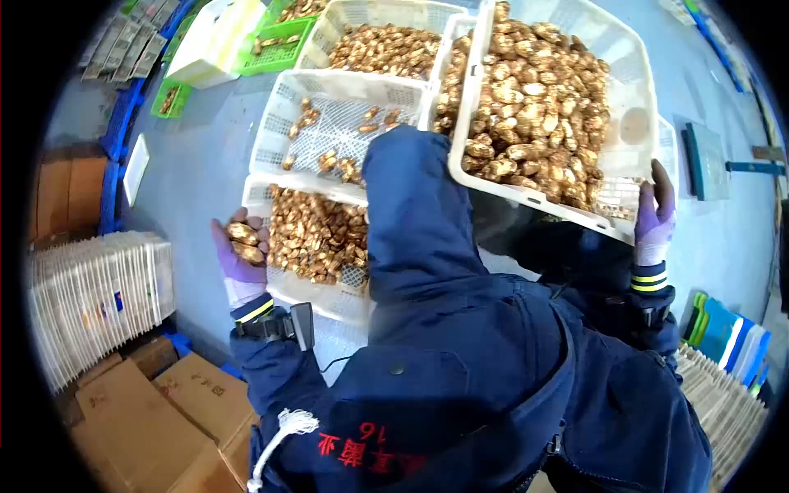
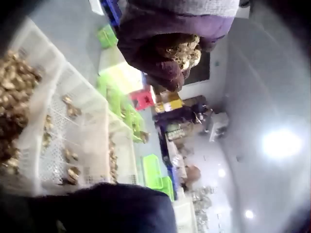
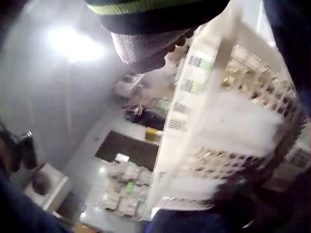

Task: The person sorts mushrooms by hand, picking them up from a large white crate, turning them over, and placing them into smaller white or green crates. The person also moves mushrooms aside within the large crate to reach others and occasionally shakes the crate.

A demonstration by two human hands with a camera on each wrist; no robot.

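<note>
My left hand [image 1: 237, 264], in a purple glove with a pale cuff, holds a few brown-and-white mushrooms [image 1: 244, 233] beside the near-left crate [image 1: 325, 306] of mushrooms. In the left wrist view, the gloved fingers curl round the mushrooms [image 2: 187, 52]. At the right, a large white plastic crate [image 1: 538, 200] heaped with mushrooms [image 1: 534, 107] stands tilted, higher than its neighbours. My gloved right hand [image 1: 655, 218] grips this crate at its near right corner. In the right wrist view, part of that hand [image 3: 141, 53] shows above the crate's rim, its fingertips largely hidden.
A sparsely filled white crate [image 1: 271, 123] lies between fuller ones. Dark blue clothing [image 1: 419, 197] reaches forward between the crates. Green baskets [image 1: 283, 56] and a white foam box [image 1: 205, 49] stand at the back left. Cardboard boxes [image 1: 136, 419] and stacked white crates [image 1: 103, 296] line the left side.
</note>
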